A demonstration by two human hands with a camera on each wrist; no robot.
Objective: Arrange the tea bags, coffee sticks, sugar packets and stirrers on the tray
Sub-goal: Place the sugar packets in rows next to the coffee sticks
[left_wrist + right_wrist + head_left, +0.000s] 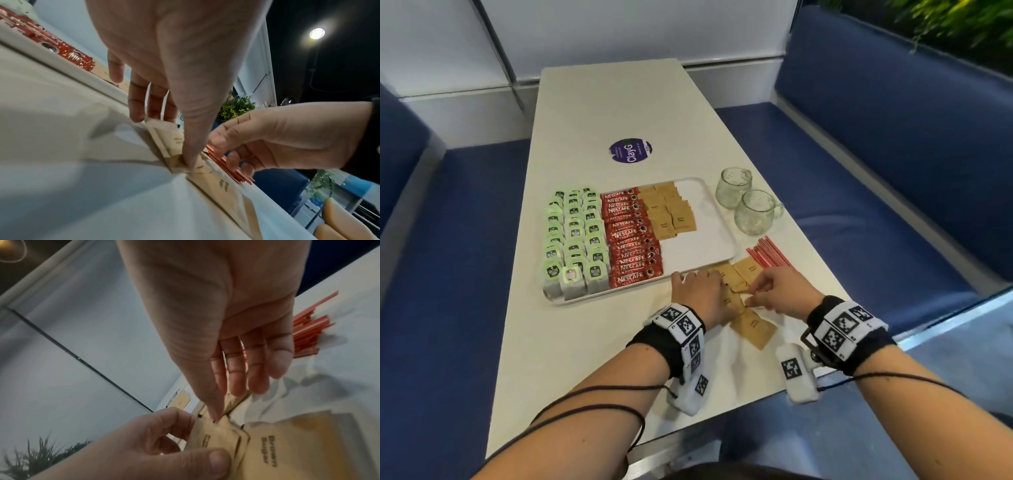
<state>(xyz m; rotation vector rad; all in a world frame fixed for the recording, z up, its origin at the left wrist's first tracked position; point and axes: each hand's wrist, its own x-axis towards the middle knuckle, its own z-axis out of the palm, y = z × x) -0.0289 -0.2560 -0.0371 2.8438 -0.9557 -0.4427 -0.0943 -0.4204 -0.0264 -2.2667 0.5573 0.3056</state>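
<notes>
From the head view, a white tray (717,219) lies on a pale table (592,113). On the tray, the red coffee sticks (633,236) read "NESCAFE CLASSIC" and fill a column down its middle. The tea bags (573,240), with green tags whose print is too small to read, stand in rows along the tray's left side. Brown sugar packets (667,212) lie in two rows to the right of the sticks; the tray's right strip is bare. Beyond the tray sits a round purple sticker (630,151) reading "ClayG". Two glass mugs (743,202) stand just off the tray's right edge. Red stirrers (768,255) lie on the table off the tray's near right corner. Loose sugar packets (751,325) are scattered on the table in front of that corner. The left hand (700,293) rests on them, and the right hand (782,294) pinches one packet's edge.

In the left wrist view, the left hand (174,56) has its fingers (135,104) spread downward onto packets, the thumb pressing the stack. The right hand (287,138) curls nearby above the stirrers (226,167).

In the right wrist view, a packet (287,447) reads "Brown Sugar". The right hand (216,313) pinches a packet corner with thumb and forefinger, the other fingers together. The left hand (144,451) holds a small stack of packets between thumb and fingers.
</notes>
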